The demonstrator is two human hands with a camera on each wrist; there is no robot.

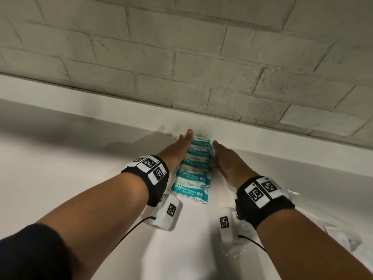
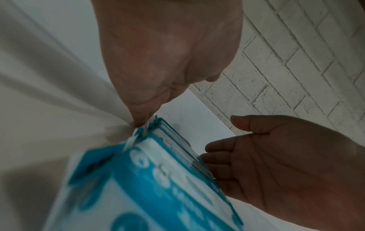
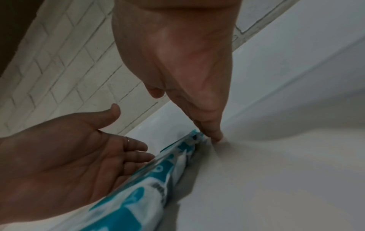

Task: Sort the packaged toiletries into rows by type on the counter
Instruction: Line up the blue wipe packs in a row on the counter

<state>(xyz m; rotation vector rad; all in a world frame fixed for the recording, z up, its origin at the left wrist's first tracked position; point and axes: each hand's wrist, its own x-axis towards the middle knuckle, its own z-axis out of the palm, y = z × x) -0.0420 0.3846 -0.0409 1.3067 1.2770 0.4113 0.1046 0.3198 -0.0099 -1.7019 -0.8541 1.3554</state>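
Observation:
Several teal-and-white mini wipes packs [image 1: 192, 172] lie overlapped in one row on the white counter [image 1: 80, 178], running away from me toward the back ledge. My left hand [image 1: 182, 147] lies flat along the row's left side, fingers straight and touching the packs. My right hand [image 1: 223, 158] lies flat along the right side in the same way. In the left wrist view the left hand's fingertips [image 2: 140, 121] meet the far end of the packs [image 2: 158, 179], with the right hand [image 2: 276, 156] opposite. In the right wrist view the right hand's fingertips [image 3: 216, 138] touch the counter beside the packs [image 3: 158, 179], facing the left hand [image 3: 69, 156].
A raised white ledge [image 1: 141, 118] and a pale brick wall [image 1: 201, 57] close off the back of the counter. Clear plastic packets [image 1: 343, 239] lie at the right edge of the head view, near my right forearm.

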